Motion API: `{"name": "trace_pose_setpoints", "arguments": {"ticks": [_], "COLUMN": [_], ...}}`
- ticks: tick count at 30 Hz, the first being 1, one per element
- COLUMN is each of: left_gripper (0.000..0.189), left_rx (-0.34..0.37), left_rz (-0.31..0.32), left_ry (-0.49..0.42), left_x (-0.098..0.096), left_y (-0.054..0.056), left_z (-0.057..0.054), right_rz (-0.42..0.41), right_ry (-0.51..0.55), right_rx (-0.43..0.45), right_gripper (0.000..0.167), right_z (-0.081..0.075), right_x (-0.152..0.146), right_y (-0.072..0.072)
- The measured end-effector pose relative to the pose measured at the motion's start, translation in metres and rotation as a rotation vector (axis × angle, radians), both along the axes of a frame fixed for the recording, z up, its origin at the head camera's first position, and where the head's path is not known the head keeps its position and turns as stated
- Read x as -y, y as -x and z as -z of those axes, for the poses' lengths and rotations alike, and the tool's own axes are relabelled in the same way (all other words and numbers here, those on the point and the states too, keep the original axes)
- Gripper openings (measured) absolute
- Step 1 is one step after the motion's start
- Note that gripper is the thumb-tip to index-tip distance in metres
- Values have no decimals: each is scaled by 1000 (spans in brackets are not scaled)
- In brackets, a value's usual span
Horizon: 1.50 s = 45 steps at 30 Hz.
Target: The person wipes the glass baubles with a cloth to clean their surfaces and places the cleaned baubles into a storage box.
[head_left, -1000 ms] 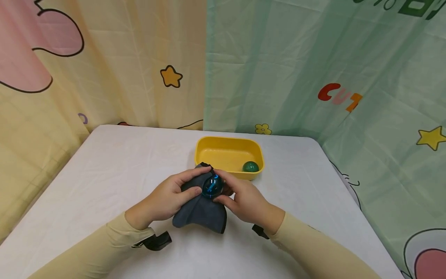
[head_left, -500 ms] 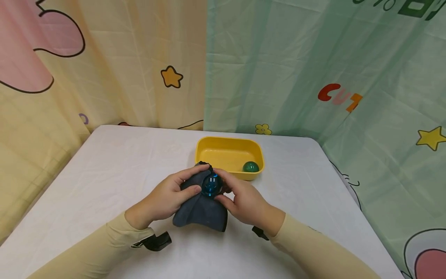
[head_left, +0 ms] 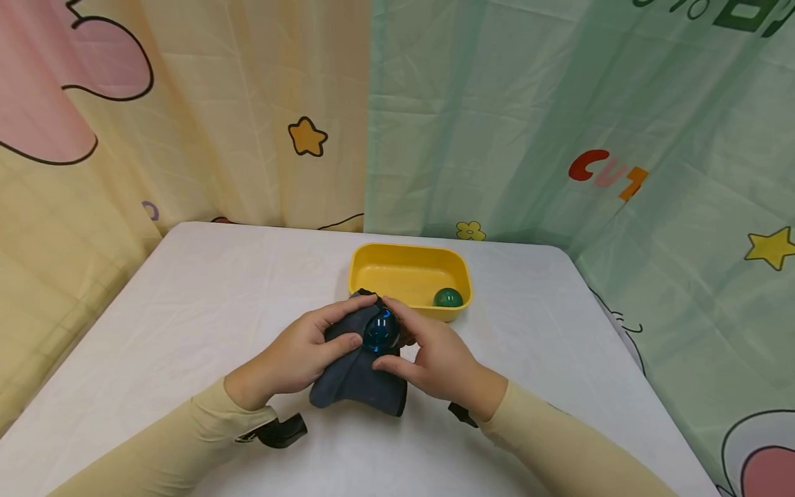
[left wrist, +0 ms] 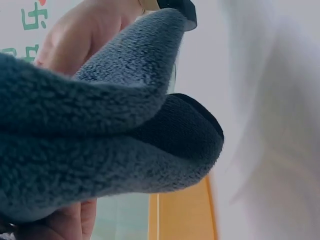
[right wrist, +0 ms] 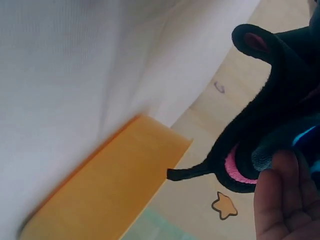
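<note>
A shiny blue glass ball [head_left: 381, 331] sits against a grey-blue cloth [head_left: 360, 383] above the table's middle. My left hand [head_left: 298, 355] grips the cloth, its thumb beside the ball. From the other side my right hand [head_left: 437, 352] holds the ball, fingers at its top and thumb low over the cloth. In the left wrist view, folds of the fleecy cloth [left wrist: 100, 150] hide most of that hand. Dark cloth edging with a loop [right wrist: 190, 172] and pink patches shows in the right wrist view, next to the right fingers [right wrist: 285, 200].
Just beyond the hands stands a yellow tray [head_left: 397, 254] with a green ball [head_left: 448, 297] in its near right corner. A white cloth covers the table [head_left: 248, 269]. Patterned curtains [head_left: 472, 124] hang behind it. Black wrist-camera mounts [head_left: 282, 431] stick out below the cuffs.
My right thumb has slid from the ball's lower edge onto the cloth beneath it. The ball has turned slightly in place. The left hand keeps its grip, almost still.
</note>
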<state>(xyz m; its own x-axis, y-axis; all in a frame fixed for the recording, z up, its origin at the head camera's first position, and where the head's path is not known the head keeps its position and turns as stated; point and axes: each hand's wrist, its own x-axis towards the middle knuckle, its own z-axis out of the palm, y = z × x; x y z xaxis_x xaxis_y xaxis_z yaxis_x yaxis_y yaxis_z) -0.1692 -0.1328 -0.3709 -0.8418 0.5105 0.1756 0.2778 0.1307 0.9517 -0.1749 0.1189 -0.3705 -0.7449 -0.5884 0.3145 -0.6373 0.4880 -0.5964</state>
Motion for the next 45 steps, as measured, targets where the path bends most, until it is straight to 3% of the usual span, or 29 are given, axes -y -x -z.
{"name": "trace_pose_setpoints", "arguments": {"ticks": [4,9,11,13,16,19,23,25,30,32,34,40,42,45], "left_gripper": [54,54,55,54,54,54,55,54,54,54,53,54,54,54], "left_rx": [21,11,6,0,-5,5,12,2,7,2,-16,-9,-10,-21], "left_rz": [0,23,28,29,16,9,18,19,33,34,21,-8,-5,10], "left_ry": [-29,-34,-27,-19,-6,-17,-35,-25,-15,-4,18,38,33,29], "left_x": [0,-1,-1,-1,0,1,1,1,0,-1,0,1,2,2], "left_y": [0,0,-1,0,0,1,1,1,-1,-1,0,2,3,3], "left_z": [-1,0,1,1,2,1,0,0,0,0,1,1,1,1], "right_rz": [-31,26,48,47,41,6,-29,-12,55,62,56,19,5,14], "right_ry": [-32,75,112,107,29,-38,-84,-85,70,128,125,-33,-56,-22], "right_rx": [-26,194,237,211,75,-33,-114,-94,181,236,225,56,32,107], "right_gripper": [76,55,48,52,73,84,73,72,57,51,54,81,75,66], "right_z": [-2,-3,-2,-1,-2,-3,-4,-3,-2,0,1,0,0,-1], "right_x": [-1,-1,1,1,1,1,0,0,1,2,1,0,-1,-1], "right_y": [1,1,0,-2,-4,-4,-2,-2,-1,0,1,2,3,4]}}
